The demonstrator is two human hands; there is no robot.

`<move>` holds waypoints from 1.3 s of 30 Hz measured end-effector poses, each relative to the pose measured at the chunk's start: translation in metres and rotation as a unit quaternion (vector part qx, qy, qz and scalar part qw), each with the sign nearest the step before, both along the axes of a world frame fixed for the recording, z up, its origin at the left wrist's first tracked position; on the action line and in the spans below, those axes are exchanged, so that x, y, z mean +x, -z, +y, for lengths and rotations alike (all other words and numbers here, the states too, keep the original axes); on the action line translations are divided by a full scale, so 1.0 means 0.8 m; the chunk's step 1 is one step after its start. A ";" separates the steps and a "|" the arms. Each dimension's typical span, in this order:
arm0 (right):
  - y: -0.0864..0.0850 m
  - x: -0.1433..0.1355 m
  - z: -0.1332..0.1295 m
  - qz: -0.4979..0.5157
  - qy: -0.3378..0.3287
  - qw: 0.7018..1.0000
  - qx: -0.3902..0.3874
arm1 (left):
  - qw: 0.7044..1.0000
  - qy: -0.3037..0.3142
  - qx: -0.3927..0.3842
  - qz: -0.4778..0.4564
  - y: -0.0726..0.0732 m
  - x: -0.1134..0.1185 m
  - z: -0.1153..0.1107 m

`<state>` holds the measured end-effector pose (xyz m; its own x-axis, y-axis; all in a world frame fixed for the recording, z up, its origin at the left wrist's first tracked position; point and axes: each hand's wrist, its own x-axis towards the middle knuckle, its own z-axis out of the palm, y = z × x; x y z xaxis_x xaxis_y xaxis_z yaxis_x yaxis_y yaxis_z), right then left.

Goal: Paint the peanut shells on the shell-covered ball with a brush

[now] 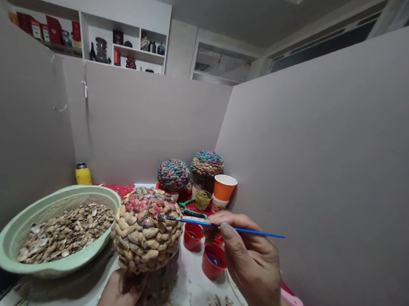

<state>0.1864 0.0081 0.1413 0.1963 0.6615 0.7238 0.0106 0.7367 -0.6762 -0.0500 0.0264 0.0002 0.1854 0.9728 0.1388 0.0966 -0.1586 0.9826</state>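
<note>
A ball covered in peanuts in their shells [147,242] is held up in the middle by my left hand [121,292], which grips it from underneath; its fingers are partly hidden. The ball's top has red and some dark paint, while the sides show bare tan shell. My right hand [253,264] pinches a paintbrush with a blue handle [260,232]. Its dark bristle tip touches the upper right side of the ball. Below the brush stand red cups, one with dark blue liquid [210,267] and another with dark liquid [191,242].
A green colander [6,243] of shells stands left, with a yellow bottle [83,175] behind. Two multicoloured peanut balls [173,174] sit at the back, beside an orange paper cup [223,188] and green-handled scissors [194,214]. Grey partitions [315,165] enclose the table.
</note>
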 end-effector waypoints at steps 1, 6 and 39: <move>0.001 0.000 0.000 -0.012 0.008 1.000 -0.002 | 1.000 -0.005 0.001 -0.003 -0.001 0.000 0.000; -0.002 0.002 0.000 -0.043 0.025 0.999 0.009 | 1.000 -0.003 -0.007 -0.009 -0.007 0.001 -0.003; 0.003 0.003 -0.007 -0.086 0.017 0.994 0.061 | 0.999 0.023 -0.032 0.010 -0.006 0.006 0.001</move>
